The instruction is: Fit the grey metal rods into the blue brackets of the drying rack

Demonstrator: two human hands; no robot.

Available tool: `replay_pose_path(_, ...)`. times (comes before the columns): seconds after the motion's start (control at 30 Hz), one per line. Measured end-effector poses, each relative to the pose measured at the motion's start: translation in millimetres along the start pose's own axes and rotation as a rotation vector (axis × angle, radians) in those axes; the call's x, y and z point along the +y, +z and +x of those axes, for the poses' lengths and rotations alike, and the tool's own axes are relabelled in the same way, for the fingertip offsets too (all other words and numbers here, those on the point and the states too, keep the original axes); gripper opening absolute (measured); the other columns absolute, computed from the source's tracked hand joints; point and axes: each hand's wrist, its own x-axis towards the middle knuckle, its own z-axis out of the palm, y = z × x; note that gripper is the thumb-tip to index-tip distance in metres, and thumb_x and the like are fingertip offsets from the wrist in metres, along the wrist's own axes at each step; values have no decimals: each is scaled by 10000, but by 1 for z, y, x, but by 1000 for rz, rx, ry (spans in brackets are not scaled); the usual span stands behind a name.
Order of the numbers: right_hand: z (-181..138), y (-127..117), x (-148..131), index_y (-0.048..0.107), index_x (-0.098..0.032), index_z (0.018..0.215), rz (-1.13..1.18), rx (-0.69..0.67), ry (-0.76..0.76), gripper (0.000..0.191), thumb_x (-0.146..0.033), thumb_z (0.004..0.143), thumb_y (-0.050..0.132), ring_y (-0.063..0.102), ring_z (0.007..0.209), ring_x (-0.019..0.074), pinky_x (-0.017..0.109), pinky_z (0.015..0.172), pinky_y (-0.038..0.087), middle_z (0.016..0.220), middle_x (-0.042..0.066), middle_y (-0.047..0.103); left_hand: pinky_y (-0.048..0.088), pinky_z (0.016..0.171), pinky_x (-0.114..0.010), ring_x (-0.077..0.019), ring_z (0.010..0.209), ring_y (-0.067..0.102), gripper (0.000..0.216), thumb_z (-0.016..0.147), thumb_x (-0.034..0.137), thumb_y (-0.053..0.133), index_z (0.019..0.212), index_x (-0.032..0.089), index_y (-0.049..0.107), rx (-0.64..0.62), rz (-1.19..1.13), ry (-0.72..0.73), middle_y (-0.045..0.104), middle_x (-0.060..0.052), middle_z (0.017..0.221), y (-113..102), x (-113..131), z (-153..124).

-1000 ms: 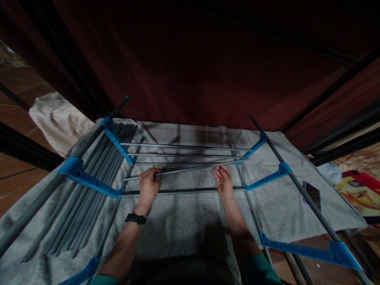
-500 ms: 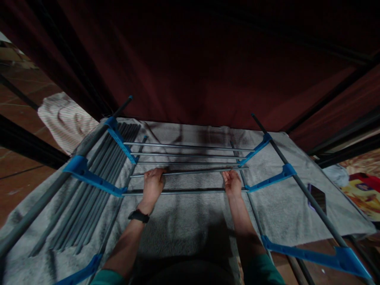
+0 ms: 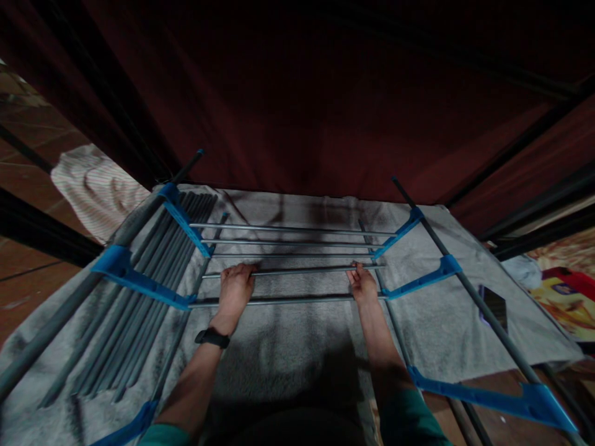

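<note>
A loose grey metal rod [image 3: 302, 271] lies crosswise between my hands, roughly level. My left hand [image 3: 236, 286] is wrapped over it near its left end. Close to its right end, my right hand [image 3: 362, 284] grips it between thumb and fingers. Just nearer to me, another rod [image 3: 302, 300] joins the blue left bracket [image 3: 144, 286] to the blue right bracket [image 3: 423, 279]. Beyond my hands, several fitted rods [image 3: 292, 230] span the far pair of brackets. The brackets sit on grey side poles [image 3: 488, 316] of a rack frame.
Several loose grey tubes [image 3: 144, 297] lie side by side at the left on the grey cloth [image 3: 288, 353]. A phone [image 3: 493, 308] rests on the right, by the side pole. Dark red fabric [image 3: 297, 111] hangs behind. A striped cloth [image 3: 97, 189] is at far left.
The right end of the rod has dropped slightly, so it lies more level. Both hands keep hold of it, and the right fingers have closed more around it.
</note>
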Motion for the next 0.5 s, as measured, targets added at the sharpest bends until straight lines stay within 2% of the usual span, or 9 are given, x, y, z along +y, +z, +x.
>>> replay_pose_path(0.13,2,-2,0,583,-226,712,-18,-26,16,197,-99,783,716,651,592,77,258,740,615,706,-74,717,388,930,-457,-292,1026,606,275,878,213,468,1059,195,675,-17,26,-2,697,-111,1018,0,0,0)
replay_pose_path(0.33,1,-1,2,541,-218,702,4,-46,-35,236,-76,751,724,670,605,89,279,724,623,674,-73,700,395,919,-465,-298,999,602,296,871,180,455,1062,186,681,-2,77,13,681,-125,1009,-1,3,-1)
replay_pose_path(0.5,2,-1,1,514,-226,697,-19,20,-55,231,-142,783,711,630,534,78,285,698,621,649,-94,685,393,915,-442,-285,971,607,347,882,133,418,1105,186,678,-53,196,96,679,-133,1019,-5,8,0)
